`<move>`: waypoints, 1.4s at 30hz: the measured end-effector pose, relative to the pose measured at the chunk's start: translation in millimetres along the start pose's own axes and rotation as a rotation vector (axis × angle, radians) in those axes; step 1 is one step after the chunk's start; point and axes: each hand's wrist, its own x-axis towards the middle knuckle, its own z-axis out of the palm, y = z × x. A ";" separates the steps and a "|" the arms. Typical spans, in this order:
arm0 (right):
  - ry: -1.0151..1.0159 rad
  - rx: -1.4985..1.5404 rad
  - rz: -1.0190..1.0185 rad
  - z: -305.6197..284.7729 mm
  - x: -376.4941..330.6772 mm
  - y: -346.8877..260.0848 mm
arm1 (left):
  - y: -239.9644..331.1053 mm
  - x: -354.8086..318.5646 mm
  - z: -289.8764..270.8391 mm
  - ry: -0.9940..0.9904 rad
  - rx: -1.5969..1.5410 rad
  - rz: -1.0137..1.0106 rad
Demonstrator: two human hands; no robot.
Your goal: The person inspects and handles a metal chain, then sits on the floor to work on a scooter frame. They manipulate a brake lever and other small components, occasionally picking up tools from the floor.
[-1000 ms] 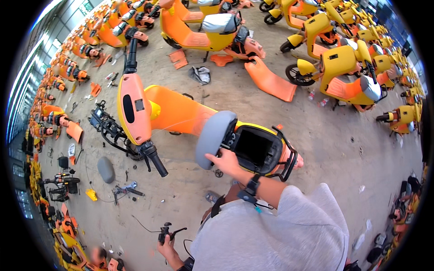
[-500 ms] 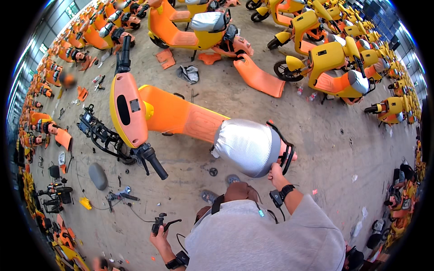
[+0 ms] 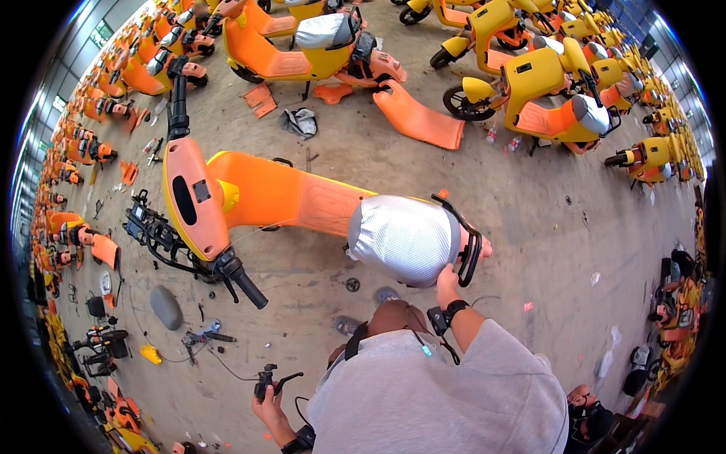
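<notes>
The right hand (image 3: pixel 448 281) is pressing its fingers against the silver-covered seat (image 3: pixel 404 238), now lying closed on the orange scooter (image 3: pixel 280 198), while the left hand (image 3: pixel 266 401) is gripping a black power tool (image 3: pixel 269 378) low beside the floor, unused.

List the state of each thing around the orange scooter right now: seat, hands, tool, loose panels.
Scooter seat: closed down, silver cover on.
Right hand: resting on the seat's rear edge by the black rack.
Left hand: gripping a black tool, held low, away from the scooter.
Orange scooter: upright.
Orange panel: loose on the floor.
Grey cover: lying on the floor.
</notes>
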 end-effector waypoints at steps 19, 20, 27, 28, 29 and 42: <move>-0.113 -0.139 -0.241 -18.4 -35.3 -43.3 | 11.1 4.0 16.2 -0.043 0.070 0.060; -0.098 -0.145 -0.274 -22.0 -43.7 -45.0 | 12.0 6.3 17.4 -0.037 0.100 0.039; -0.107 -0.202 -0.224 -19.3 -41.5 -48.5 | 30.1 10.3 47.9 -0.139 0.175 0.054; -0.101 -0.216 -0.228 -19.0 -39.0 -47.2 | 31.5 13.2 53.1 -0.164 0.183 0.055; -0.096 -0.231 -0.231 -19.0 -36.6 -46.0 | 32.9 15.6 57.4 -0.188 0.190 0.057; -0.110 -0.209 -0.229 -17.0 -32.1 -42.4 | 3.2 9.1 47.6 -0.179 0.142 -0.012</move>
